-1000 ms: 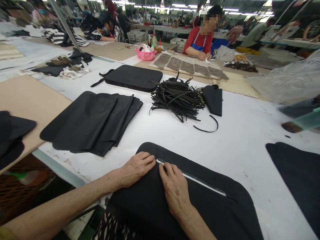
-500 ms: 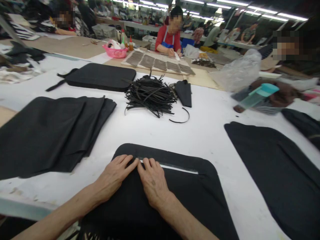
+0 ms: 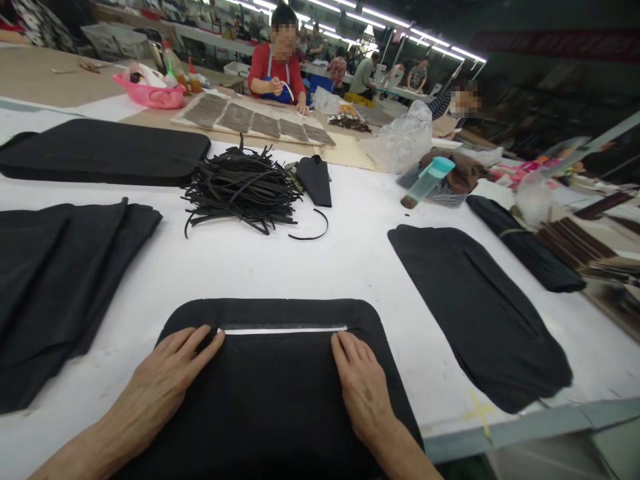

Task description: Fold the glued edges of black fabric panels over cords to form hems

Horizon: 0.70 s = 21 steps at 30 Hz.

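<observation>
In front of me a black leather-like panel point(image 3: 280, 393) with rounded corners lies flat on the white table. A long narrow slot near its far edge shows a white strip point(image 3: 280, 331). My left hand point(image 3: 173, 367) rests open on the panel, fingertips at the slot's left end. At the right end, my right hand point(image 3: 363, 380) lies with its fingers stretched out on the panel. Neither hand grips anything. Beyond the panel sits a heap of thin black strips point(image 3: 245, 187), with one loose curved strip point(image 3: 320, 233) nearby.
Black sheets point(image 3: 65, 267) are stacked on the left, behind them a thick black pad stack point(image 3: 105, 150). More black panels point(image 3: 475, 307) lie on the right, near a turquoise-lidded bottle point(image 3: 429, 181). Across the table a person in red point(image 3: 280, 73) works beside a pink basket point(image 3: 150, 90).
My right hand has slid right along the slot to its far end, apart from the left hand. The view has turned to the right.
</observation>
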Each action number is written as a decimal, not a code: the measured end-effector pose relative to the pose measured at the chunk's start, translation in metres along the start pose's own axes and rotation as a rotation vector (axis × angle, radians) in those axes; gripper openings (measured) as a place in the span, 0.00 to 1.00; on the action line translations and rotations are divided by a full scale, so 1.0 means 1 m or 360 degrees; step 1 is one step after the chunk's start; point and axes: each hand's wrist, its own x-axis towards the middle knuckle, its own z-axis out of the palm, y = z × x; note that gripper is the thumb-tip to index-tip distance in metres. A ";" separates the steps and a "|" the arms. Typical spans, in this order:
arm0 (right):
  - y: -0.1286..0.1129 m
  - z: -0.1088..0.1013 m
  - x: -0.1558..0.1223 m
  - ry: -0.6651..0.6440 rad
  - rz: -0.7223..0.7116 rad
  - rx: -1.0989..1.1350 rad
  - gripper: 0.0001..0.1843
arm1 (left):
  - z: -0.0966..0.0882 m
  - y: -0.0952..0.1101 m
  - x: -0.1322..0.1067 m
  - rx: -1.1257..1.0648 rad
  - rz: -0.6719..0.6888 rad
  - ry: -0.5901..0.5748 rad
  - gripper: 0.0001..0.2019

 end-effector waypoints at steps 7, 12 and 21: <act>0.034 -0.003 -0.004 0.0068 0.0252 0.0290 0.19 | -0.010 0.003 0.004 -0.0055 -0.0104 0.0113 0.25; 0.063 -0.011 0.024 0.0084 0.0547 0.0633 0.07 | -0.041 0.064 0.047 -0.0293 0.0251 0.0079 0.26; 0.088 0.010 0.052 -0.0170 0.0646 0.0697 0.07 | -0.026 0.168 0.132 -0.0707 0.0779 -0.0105 0.20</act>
